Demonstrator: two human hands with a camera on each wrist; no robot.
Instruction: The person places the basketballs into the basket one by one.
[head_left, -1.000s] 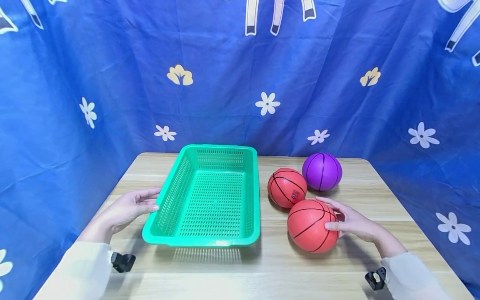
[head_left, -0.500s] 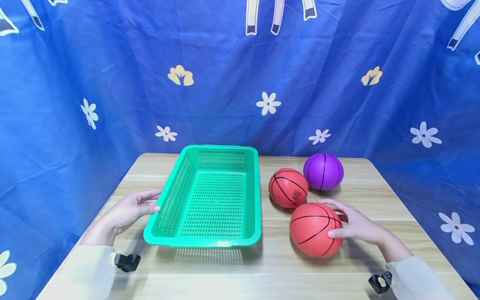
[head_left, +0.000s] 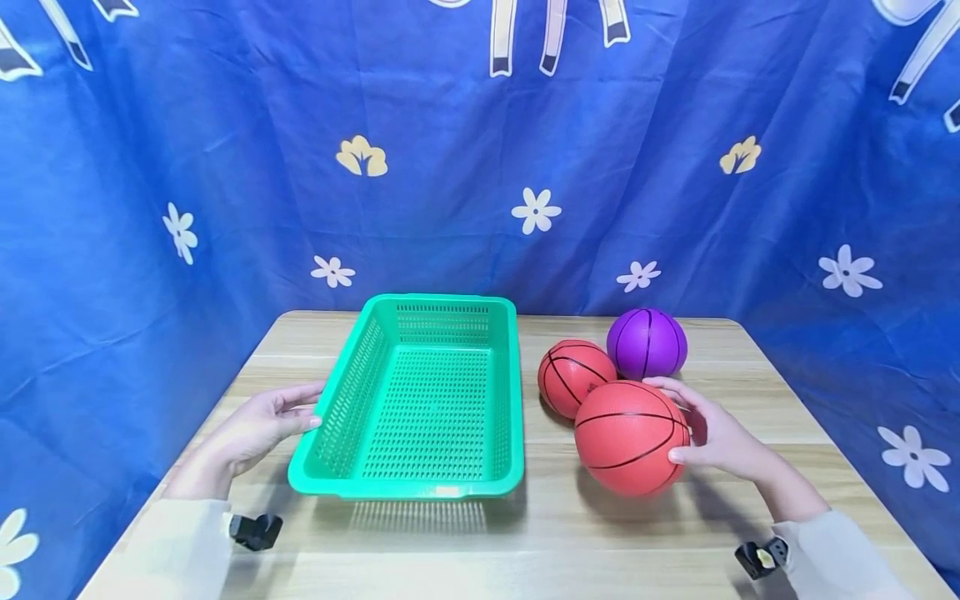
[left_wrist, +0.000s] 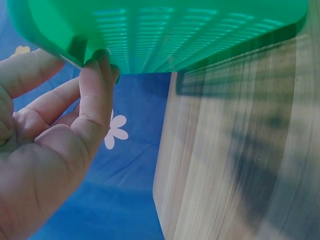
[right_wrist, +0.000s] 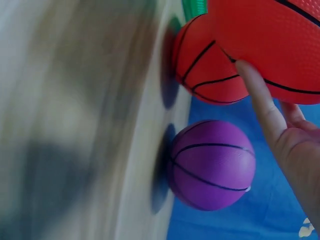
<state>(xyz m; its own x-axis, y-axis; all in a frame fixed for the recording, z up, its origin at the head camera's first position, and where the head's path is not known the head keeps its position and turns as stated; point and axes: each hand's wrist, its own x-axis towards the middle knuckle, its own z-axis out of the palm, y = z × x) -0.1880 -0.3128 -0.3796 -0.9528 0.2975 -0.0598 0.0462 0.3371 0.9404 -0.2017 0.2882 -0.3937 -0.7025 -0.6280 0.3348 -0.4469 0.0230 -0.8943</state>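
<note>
Blue curtain, printed with white flowers, behind the wood-grained table; green basket, perforated, at left of centre over the table; front red ball, right of the basket, apparently raised off the tabletop; purple ball at the table's far right; rear red ball just beside it, contact with the front ball indeterminable; right hand, fingers curved round the front red ball; left hand, pinching the basket's left rim; black devices at both wrists.
</note>
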